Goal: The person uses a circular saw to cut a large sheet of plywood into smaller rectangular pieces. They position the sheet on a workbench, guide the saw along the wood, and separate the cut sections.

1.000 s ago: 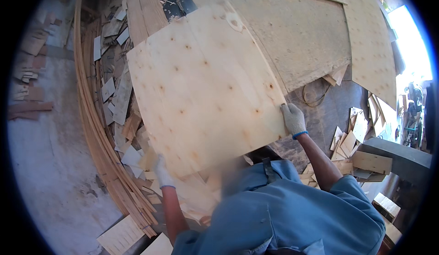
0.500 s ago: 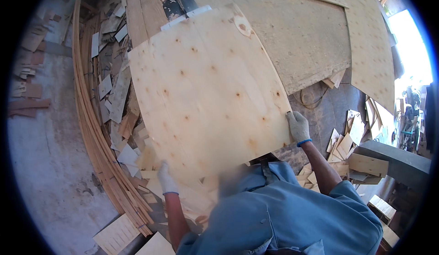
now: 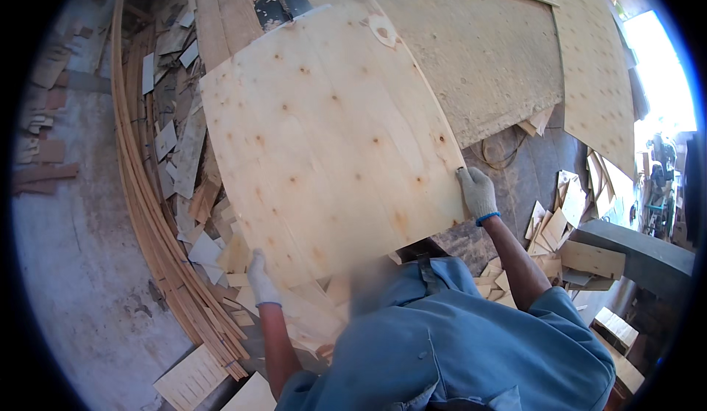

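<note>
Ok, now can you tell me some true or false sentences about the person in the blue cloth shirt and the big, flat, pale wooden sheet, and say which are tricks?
1. The left hand, in a whitish cloth glove, is at the sheet's left edge. True.
2. The right hand, in a whitish cloth glove with a blue cuff, is at the sheet's far edge. False: it is at the right edge, by the near corner.
3. The sheet has small brown spots. True.
4. The long, thin, brown wooden strips lie to the right of the sheet. False: they lie to its left.
5. A pale oval patch is near the sheet's far right corner. True.
</note>
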Motion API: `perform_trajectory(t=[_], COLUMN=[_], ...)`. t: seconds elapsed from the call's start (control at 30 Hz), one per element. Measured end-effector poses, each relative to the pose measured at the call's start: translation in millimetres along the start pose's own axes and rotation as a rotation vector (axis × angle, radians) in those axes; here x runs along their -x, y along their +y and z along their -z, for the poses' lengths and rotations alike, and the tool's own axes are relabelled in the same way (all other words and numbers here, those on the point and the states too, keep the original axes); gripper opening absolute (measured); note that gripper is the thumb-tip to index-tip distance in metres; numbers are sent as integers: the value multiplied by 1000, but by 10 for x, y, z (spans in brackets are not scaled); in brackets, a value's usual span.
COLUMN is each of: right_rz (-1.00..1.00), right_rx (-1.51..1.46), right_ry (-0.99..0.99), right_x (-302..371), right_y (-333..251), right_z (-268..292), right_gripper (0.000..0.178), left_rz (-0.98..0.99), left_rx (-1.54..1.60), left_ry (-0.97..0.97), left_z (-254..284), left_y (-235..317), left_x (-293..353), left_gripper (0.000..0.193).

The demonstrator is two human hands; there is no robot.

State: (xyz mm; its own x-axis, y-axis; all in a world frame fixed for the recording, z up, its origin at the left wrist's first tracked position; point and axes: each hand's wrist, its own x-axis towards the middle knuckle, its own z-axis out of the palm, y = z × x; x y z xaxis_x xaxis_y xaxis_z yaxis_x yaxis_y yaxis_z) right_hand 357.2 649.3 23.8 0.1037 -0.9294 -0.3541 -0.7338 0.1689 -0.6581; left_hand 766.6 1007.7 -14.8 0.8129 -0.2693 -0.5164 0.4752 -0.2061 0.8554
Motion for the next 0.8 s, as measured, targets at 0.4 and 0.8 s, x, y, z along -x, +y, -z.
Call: perform_trajectory(t=[0.4,0.8], right_rz=[-65,111], right_rx=[-101,-114], right_ry=[-22,-57], right_x=[134,96], right_y=[-359,-641], right_z=[116,403], right_gripper=[38,30], left_rz=[46,73], left_rx=[22,-111], left_ry=[11,-126], left_z=[-49,2], left_y=[458,974], left_x=[-4,-11], left_gripper=[46,52])
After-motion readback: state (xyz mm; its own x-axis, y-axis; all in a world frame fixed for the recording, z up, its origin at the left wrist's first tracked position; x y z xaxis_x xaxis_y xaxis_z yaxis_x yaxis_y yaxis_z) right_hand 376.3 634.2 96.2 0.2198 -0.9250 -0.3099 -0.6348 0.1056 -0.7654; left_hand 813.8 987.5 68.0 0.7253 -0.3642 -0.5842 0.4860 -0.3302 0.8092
